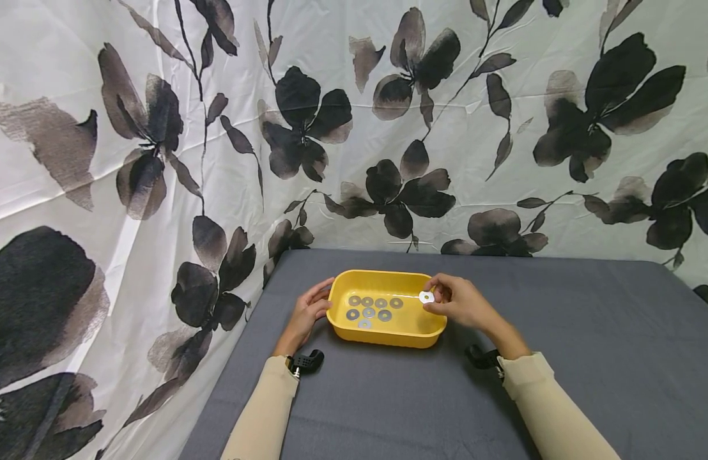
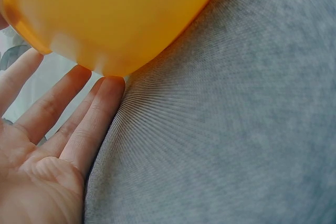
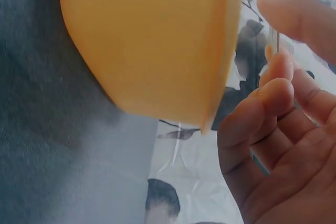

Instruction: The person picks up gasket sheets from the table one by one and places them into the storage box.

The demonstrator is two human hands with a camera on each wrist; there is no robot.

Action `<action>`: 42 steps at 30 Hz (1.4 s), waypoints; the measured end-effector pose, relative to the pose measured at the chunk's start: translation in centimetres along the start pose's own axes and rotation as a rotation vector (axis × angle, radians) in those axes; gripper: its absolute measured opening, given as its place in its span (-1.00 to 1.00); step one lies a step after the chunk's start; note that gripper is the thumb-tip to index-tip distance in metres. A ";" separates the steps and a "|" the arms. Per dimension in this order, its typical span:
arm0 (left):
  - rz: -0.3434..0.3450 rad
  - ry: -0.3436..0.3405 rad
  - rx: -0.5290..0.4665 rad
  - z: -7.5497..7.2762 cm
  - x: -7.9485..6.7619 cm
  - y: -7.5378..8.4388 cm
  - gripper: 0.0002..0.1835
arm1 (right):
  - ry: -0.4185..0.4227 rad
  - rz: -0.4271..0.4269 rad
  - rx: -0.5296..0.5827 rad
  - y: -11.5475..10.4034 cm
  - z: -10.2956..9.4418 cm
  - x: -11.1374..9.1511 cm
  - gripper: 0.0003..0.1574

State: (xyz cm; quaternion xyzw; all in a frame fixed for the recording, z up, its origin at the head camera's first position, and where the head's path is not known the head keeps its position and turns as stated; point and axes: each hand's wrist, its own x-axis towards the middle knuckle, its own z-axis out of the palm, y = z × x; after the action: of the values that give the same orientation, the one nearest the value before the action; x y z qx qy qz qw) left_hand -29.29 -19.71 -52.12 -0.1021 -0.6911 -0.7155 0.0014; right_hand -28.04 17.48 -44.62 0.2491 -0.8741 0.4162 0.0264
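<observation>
A yellow tray [image 1: 383, 333] with rounded corners sits on the grey cloth. Flat metal washers [image 1: 368, 312] lie spread over the left and middle of its floor. My right hand [image 1: 460, 301] pinches one washer [image 1: 427, 297] between thumb and fingers above the tray's right end. In the right wrist view that washer [image 3: 278, 40] shows nearly edge-on, and the other fingers curl toward the palm. My left hand [image 1: 308, 316] is at the tray's left end. Its straight fingers [image 2: 86, 124] touch the tray's outer wall [image 2: 113, 35] in the left wrist view.
A grey cloth [image 1: 590, 332] covers the table under the tray. Behind it and along the left hangs a white curtain [image 1: 342, 38] with dark flowers. Each wrist carries a black camera mount, the left one [image 1: 309, 362] and the right one [image 1: 480, 356].
</observation>
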 end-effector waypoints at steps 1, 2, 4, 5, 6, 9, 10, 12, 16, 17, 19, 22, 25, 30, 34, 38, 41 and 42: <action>-0.002 0.003 0.000 0.0 0.0 0.0 -0.39 | -0.004 -0.008 0.000 0.0 0.2 0.0 -0.64; -0.005 0.008 0.002 0.0 0.0 0.0 -0.39 | -0.006 -0.012 -0.001 -0.1 0.4 0.1 -0.64; -0.013 0.016 0.003 0.1 0.0 0.1 -0.40 | -0.009 -0.024 -0.002 -0.3 0.7 0.1 -0.65; -0.015 0.016 0.004 0.1 -0.1 0.1 -0.40 | -0.011 -0.029 -0.004 -0.4 0.9 0.1 -0.65; -0.018 0.017 0.004 0.1 -0.1 0.2 -0.40 | -0.012 -0.035 -0.003 -0.6 1.0 0.2 -0.65; -0.021 0.016 0.004 0.1 -0.1 0.3 -0.41 | -0.017 -0.050 -0.008 -1.0 1.4 0.3 -0.65; -0.021 0.015 0.003 0.1 -0.2 0.3 -0.41 | -0.020 -0.057 -0.008 -1.2 1.6 0.4 -0.65; -0.018 0.012 0.003 0.1 -0.1 0.3 -0.41 | -0.029 -0.074 -0.012 -1.5 1.9 0.6 -0.65; -0.011 0.002 0.004 0.1 -0.1 0.3 -0.39 | -0.059 -0.104 -0.021 -1.6 2.6 1.1 -0.66; -0.010 0.000 0.005 0.1 -0.1 0.2 -0.39 | -0.067 -0.108 -0.023 -1.5 2.8 1.2 -0.66; -0.014 0.001 0.003 0.1 -0.1 0.2 -0.39 | -0.087 -0.119 -0.015 -1.5 3.2 1.4 -0.67; -0.017 0.003 0.000 0.1 -0.1 0.2 -0.39 | -0.123 -0.134 0.004 -1.7 3.7 1.9 -0.68; -0.020 0.006 -0.002 0.0 0.0 0.2 -0.39 | -0.168 -0.141 0.012 -1.8 4.1 2.3 -0.68; -0.029 0.011 0.004 0.0 0.0 0.3 -0.40 | -0.234 -0.135 -0.029 -2.0 4.8 3.0 -0.67; -0.026 0.017 0.007 0.1 0.0 0.4 -0.39 | -0.262 -0.133 -0.070 -2.0 5.4 3.4 -0.66; -0.018 0.016 0.008 0.1 0.0 0.2 -0.39 | -0.289 -0.114 -0.089 -1.9 6.0 3.8 -0.66; -0.014 0.011 0.011 0.1 0.1 0.2 -0.38 | -0.312 -0.105 -0.099 -1.9 6.2 3.9 -0.67; -0.016 0.011 0.010 0.1 0.1 0.1 -0.39 | -0.318 -0.103 -0.097 -1.9 6.3 4.0 -0.68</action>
State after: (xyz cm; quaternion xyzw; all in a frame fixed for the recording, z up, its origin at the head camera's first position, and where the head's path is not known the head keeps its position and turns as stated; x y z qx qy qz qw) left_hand -29.35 -19.63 -51.96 -0.0927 -0.6953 -0.7127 0.0000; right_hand -29.61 10.19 -46.33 0.3546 -0.8725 0.3268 -0.0792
